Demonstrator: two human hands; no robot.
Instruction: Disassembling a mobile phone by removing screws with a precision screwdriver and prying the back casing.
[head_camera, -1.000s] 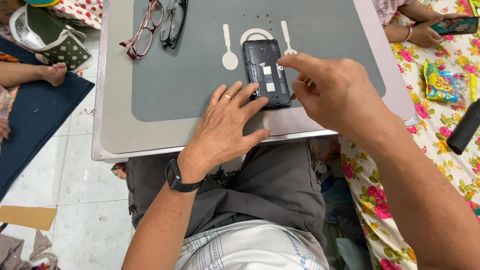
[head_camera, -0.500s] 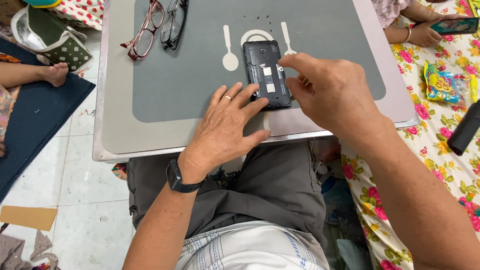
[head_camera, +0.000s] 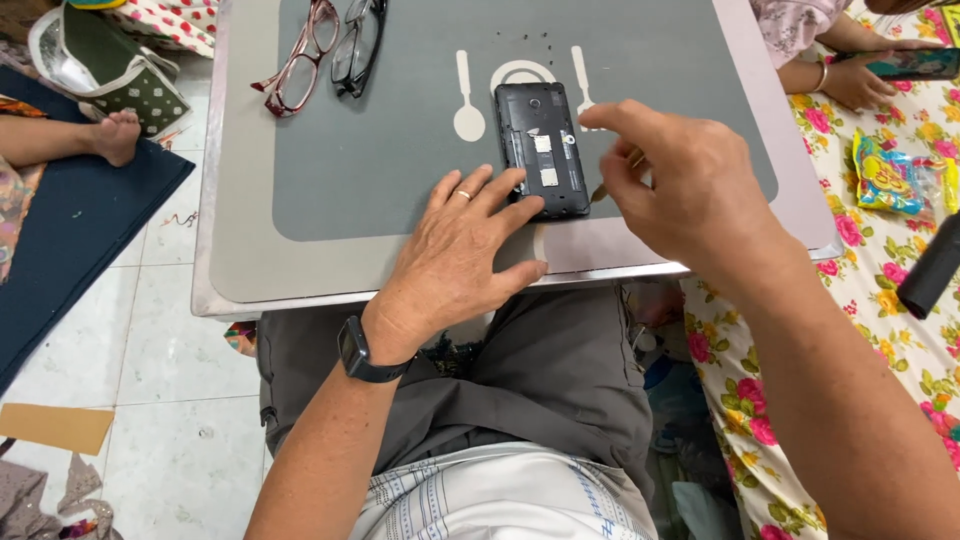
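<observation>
Nearest the viewer, the left hand lies flat and spread on the low grey tray table, a dark wristwatch at the wrist and a ring on one finger. Its fingertips press the near left edge of the black phone with its back cover off, pinning it rather than gripping it. The phone lies face down just right of the table's middle, on the printed white spoon, plate and fork outline, its inner panel with two small pale labels showing.

Just right of the phone, the right hand hovers with fingers curled and thumb and forefinger pinched close on what looks like a thin tool whose tip shows near the phone's near right corner; what the tool is I cannot tell.

To do this step well, I judge that the flat hand should hold the phone firm against the table, so it cannot slide, while the pinched tip works gently at the edge, without levering hard on the exposed parts.

Against half a second ago, the right hand has drawn off the phone's right side and the tip is now visible; the left hand and phone lie as before.

Farther off, red-framed glasses and black-framed glasses lie side by side at the far left. At the far right, another person's hand holds a phone.
</observation>
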